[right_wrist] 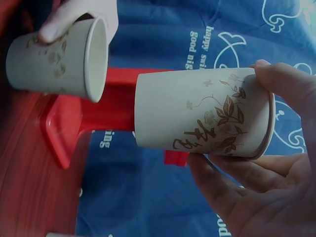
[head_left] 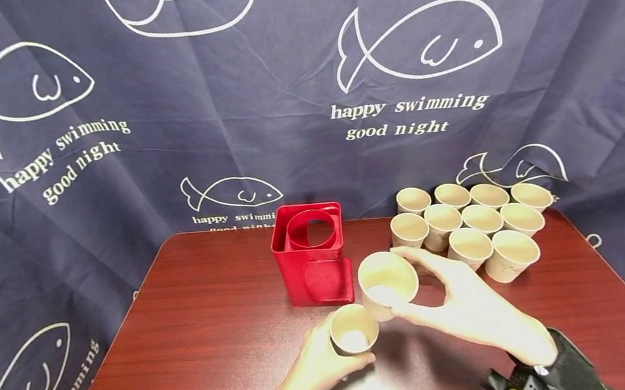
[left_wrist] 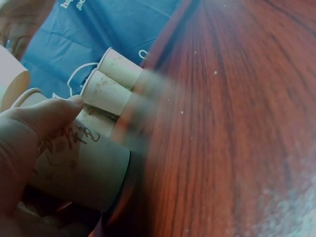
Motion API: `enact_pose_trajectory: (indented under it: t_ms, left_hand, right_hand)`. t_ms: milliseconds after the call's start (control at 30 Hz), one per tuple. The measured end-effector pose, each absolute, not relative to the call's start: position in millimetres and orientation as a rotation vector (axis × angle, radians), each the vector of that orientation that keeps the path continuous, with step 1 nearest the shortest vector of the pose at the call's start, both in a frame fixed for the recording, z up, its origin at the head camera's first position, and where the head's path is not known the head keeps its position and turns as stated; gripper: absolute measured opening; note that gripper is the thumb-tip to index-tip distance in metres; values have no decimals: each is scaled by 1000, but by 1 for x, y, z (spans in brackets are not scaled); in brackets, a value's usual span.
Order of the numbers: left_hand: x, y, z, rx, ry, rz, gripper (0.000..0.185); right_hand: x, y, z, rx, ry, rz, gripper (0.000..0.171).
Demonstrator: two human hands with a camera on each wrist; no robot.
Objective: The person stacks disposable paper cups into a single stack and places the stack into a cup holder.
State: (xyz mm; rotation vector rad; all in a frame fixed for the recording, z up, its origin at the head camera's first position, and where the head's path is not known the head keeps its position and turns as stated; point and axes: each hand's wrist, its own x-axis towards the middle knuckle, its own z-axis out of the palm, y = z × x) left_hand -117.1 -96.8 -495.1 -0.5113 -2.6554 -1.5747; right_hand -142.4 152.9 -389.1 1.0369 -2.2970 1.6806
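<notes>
Nearest the camera, the left hand [head_left: 312, 373] curls round a small paper cup [head_left: 354, 329], thumb and fingers wrapped about its side, holding it just above the table [head_left: 191, 356]. The cup is cream-white with a rolled rim and a brown print of leaves and script on its wall. Just beyond it and touching or nearly touching its rim, the right hand [head_left: 476, 312] pinches a second paper cup [head_left: 388, 280] between thumb and fingers; this one is of the same cream paper with the same brown leaf-and-script pattern, its pale inside showing. Behind both stands a red plastic holder [head_left: 311, 254] with a round opening in its top. Farther right, a cluster of like cups [head_left: 471, 227] stands upright near the table's far edge, before the navy fish-printed cloth [head_left: 299, 91].
</notes>
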Motion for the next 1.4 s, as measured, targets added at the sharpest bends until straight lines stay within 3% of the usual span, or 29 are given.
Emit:
enact_pose_trajectory:
  t_ms: [333, 667, 1067, 1267, 1400]
  left_hand:
    - [-116, -97, -495, -483, -2680, -1596, 73]
    - [-117, -97, -496, -493, -2688, -1526, 64]
    - [-118, -98, -499, -506, -2663, -1563, 68]
    - [-118, -97, -499, -520, -2644, -1606, 67]
    - [-117, -97, -498, -485, -2664, -1606, 70]
  right_hand:
    - [-137, 152, -370, 956, -2664, 1417, 68]
    - [-140, 137, -379, 1090, -2551, 1544, 54]
    - [-138, 136, -390, 1083, -2680, 1382, 64]
    - [-139, 133, -407, 1133, -2533, 1552, 73]
    - [-140, 129, -412, 1116, -2624, 1456, 67]
